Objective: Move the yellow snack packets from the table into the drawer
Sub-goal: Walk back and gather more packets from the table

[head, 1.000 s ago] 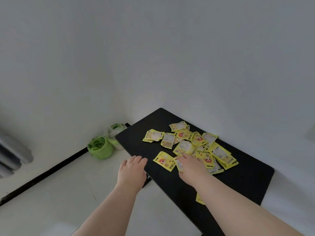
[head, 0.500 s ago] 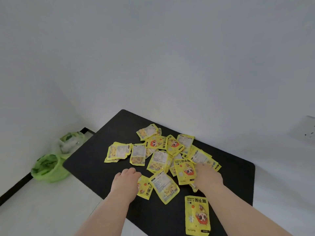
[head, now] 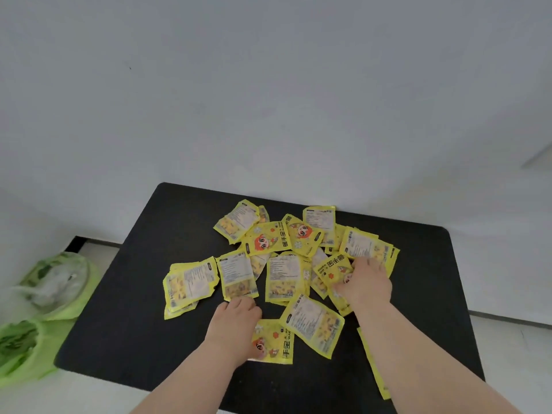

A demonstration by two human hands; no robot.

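Observation:
Several yellow snack packets (head: 285, 276) lie scattered and overlapping on a black table (head: 128, 309). My left hand (head: 233, 327) rests fingers-down on the near-left packet (head: 274, 342), thumb on its face. My right hand (head: 364, 285) lies on the right side of the pile, fingers curled around a packet (head: 331, 268) with red print. One more packet (head: 373, 363) is partly hidden under my right forearm. No drawer is in view.
Two green bins (head: 59, 282) lined with bags stand on the floor left of the table. A white wall runs right behind the table. White floor shows at the right and near edges.
The view has swung left and closer over the table. My left hand moved onto the near packet, and my right hand moved into the right side of the pile and curled on a packet.

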